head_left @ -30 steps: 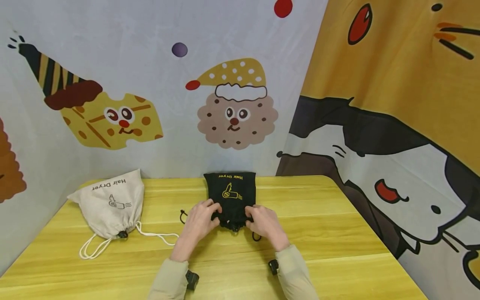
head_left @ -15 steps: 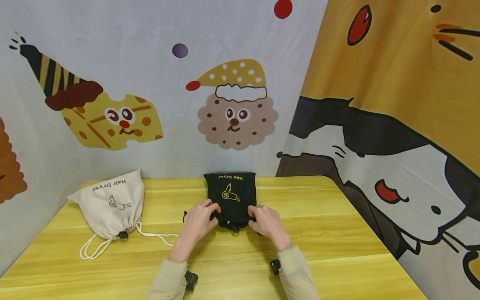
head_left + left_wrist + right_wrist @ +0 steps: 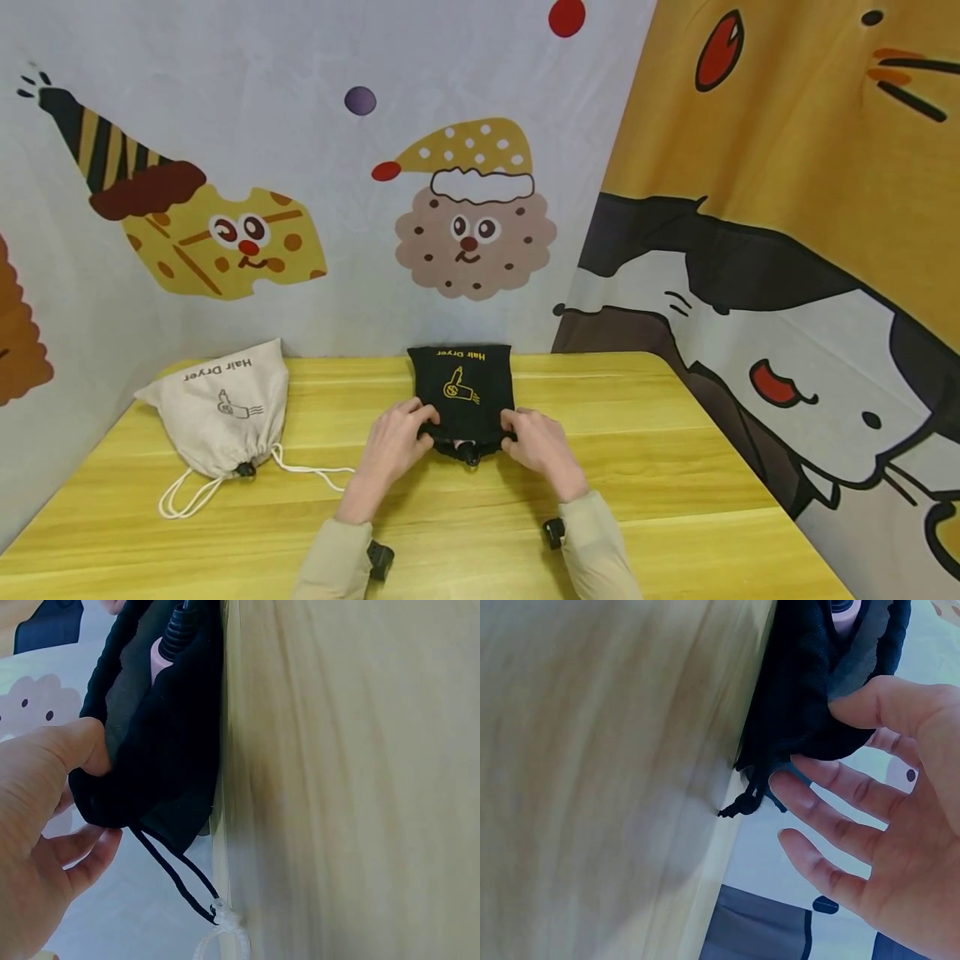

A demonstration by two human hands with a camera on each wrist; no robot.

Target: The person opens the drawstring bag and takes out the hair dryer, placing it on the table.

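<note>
A black drawstring bag [image 3: 467,398] printed "Hair Dryer" in yellow lies at the back middle of the table, its mouth facing me. My left hand [image 3: 393,442] pinches one side of the mouth's rim, thumb inside the opening in the left wrist view. On the opposite side, my right hand [image 3: 538,443] grips the rim between thumb and fingers. The mouth is spread open. Inside, the left wrist view shows a pink end [image 3: 159,661] with a black ribbed cord sleeve [image 3: 178,636]; the bag hides the rest of that item. Black drawstring loops [image 3: 176,881] hang from its side.
A beige drawstring bag [image 3: 225,417], also printed "Hair Dryer", lies at the left with white cords [image 3: 315,471] trailing right. The wooden table [image 3: 675,500] meets a cartoon-printed cloth [image 3: 337,275] at its back edge.
Both hands have moved slightly apart, the right one to the right. The black bag's gathered mouth has widened, and a bit of pink now shows in it. The beige bag has not moved.
</note>
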